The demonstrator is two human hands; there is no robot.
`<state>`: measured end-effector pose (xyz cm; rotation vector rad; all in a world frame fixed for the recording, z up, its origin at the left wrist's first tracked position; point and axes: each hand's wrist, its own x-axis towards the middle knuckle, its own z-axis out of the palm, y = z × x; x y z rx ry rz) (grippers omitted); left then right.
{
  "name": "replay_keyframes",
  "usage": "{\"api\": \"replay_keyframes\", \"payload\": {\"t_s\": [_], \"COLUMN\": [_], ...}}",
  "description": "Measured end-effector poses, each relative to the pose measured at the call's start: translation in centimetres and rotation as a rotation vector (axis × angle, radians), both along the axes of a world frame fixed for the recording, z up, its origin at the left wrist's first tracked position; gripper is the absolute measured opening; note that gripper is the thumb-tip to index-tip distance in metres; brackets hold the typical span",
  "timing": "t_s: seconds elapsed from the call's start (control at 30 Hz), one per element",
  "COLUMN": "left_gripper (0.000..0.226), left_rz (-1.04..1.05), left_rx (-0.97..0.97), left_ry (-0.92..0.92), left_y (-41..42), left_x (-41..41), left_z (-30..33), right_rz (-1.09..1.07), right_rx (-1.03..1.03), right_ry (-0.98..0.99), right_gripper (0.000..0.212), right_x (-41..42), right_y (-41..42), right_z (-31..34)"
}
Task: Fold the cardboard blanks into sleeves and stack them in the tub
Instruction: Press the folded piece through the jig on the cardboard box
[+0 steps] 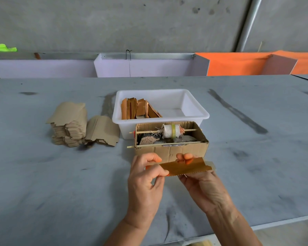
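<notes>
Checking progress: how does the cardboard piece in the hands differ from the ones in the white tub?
The piece in the hands is held level above the table; the pieces in the tub stand on edge, leaning. It is single and partly folded; they are several, packed at the tub's left end. All are brown cardboard.

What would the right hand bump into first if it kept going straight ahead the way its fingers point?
Most likely the open cardboard box just beyond the right hand, which grips the cardboard blank. The white tub stands behind the box. Depth is hard to judge here.
</notes>
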<state>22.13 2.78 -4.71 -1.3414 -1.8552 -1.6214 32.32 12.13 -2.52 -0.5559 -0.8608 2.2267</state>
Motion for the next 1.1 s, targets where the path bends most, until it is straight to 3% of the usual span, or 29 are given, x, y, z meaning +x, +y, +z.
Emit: {"api": "replay_keyframes", "payload": {"t_s": [0.17,0.37,0.53,0.67,0.9,1.1], "left_gripper": [0.018,0.030,0.019,0.014,0.009,0.014], "left_rz": [-0.005,-0.136,-0.247,-0.199,-0.151,-0.087], "left_rx": [0.015,-0.008,-0.028,0.071,-0.005,0.008], "left_ry": [-0.025,-0.588,-0.818,-0.966,-1.179,-1.155], "left_y": [0.1,0.5,1.0,1.8,3.4,6.5], "left_x": [-0.1,-0.6,-1.5,-2.7,-5.3,-7.8], "left_z": [0.0,1.0,3.5,5.6,7.7,8.8], "right_rz": [0.027,0.043,-0.052,-0.035,-0.053,-0.011], "right_rx": [0.097,0.359,0.516,0.503,0.454,0.405], "right_ry": [-0.070,-0.218,-0.288,-0.388,-0.585,-0.655], "right_gripper": [0.024,0.009,0.006,0.006,0.015,0.014], "right_x": [0.2,0.1,-1.9,-4.3,-8.4,-11.0], "right_y": [0.2,0.9,2.1,2.5,4.3,7.4], "right_z": [0.0,1.6,4.7,6.7,8.4,9.5]}}
